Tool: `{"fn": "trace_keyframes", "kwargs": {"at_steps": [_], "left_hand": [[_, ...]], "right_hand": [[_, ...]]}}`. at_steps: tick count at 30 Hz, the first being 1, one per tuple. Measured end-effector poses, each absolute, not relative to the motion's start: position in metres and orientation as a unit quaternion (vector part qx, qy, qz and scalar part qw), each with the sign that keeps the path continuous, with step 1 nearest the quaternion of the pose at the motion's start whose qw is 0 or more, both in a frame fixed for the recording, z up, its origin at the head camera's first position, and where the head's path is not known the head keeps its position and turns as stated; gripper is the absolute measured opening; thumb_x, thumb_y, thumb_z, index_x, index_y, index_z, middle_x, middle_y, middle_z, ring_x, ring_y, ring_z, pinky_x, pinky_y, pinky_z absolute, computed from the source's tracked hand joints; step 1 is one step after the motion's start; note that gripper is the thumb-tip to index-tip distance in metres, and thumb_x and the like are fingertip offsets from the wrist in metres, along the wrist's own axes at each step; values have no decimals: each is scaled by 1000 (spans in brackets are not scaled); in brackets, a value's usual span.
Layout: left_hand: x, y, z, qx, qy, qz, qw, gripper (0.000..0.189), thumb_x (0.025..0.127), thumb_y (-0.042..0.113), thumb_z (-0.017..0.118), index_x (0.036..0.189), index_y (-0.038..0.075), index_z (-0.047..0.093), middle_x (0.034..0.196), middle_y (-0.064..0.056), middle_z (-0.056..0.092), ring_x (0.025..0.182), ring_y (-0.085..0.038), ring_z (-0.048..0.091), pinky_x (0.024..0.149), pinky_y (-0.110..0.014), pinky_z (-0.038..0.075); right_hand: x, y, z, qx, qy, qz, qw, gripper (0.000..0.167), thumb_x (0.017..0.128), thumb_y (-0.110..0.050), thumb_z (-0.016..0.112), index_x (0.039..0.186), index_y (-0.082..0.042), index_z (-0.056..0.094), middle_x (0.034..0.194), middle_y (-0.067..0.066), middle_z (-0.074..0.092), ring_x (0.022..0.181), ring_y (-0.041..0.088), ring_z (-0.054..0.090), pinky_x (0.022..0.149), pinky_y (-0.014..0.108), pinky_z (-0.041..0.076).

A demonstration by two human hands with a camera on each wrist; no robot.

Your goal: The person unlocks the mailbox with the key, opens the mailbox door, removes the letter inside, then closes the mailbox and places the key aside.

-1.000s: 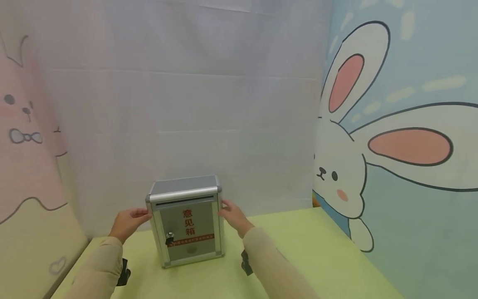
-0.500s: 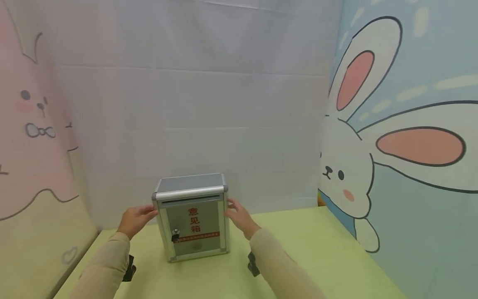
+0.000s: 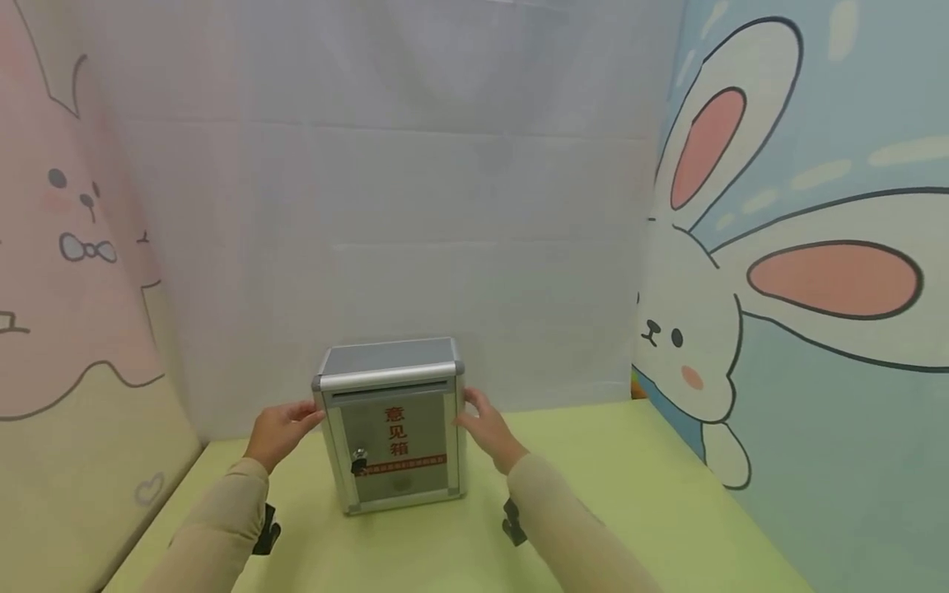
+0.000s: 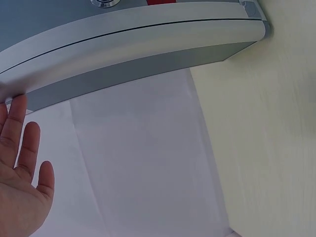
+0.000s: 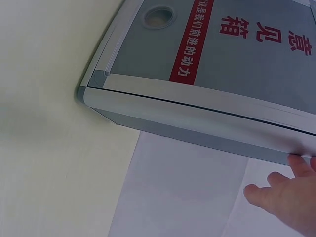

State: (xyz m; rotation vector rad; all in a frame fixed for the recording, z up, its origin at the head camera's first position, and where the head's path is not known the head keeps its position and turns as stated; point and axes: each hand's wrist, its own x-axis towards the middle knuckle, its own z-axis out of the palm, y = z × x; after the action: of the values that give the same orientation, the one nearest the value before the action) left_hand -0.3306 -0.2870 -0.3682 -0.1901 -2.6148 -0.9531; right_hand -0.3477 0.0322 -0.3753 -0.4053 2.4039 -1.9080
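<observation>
A grey metal suggestion box point(image 3: 400, 432) with silver edges stands upright on the light green table. Its front bears red characters, a slot near the top and a small lock point(image 3: 359, 461). My left hand point(image 3: 282, 430) touches the box's left side near the upper front edge, fingers fairly straight. On the opposite side, my right hand point(image 3: 489, 428) rests its fingertips at the right edge, at about the same height. The left wrist view shows extended fingers point(image 4: 29, 143) reaching the box's side. In the right wrist view, fingertips point(image 5: 297, 165) meet the side, with part of the hand cut off.
The light green tabletop point(image 3: 593, 478) spreads around the box. Behind it hangs a white cloth backdrop point(image 3: 415, 206). Side panels with a pink cartoon point(image 3: 81, 313) and a white rabbit point(image 3: 682, 329) flank the table.
The head view has swung a little to the left, so box and scenery appear further right. Both hands keep their places on the box's sides.
</observation>
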Motion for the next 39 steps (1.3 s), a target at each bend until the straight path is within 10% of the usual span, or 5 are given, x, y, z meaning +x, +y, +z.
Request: {"fn": "trace_keyframes", "kwargs": {"at_steps": [39], "left_hand": [[-273,-207,-380,-99,-892,-395,196,22,87,13,71,97,-5,71,95,-17,69,81,-23,57,68,-35,46]], "right_hand": [[-288,133,-379,-177,839,-499,-124,29,81,-4,59,109,3,56,113,17,59,119,39,49,103,58,31]]}}
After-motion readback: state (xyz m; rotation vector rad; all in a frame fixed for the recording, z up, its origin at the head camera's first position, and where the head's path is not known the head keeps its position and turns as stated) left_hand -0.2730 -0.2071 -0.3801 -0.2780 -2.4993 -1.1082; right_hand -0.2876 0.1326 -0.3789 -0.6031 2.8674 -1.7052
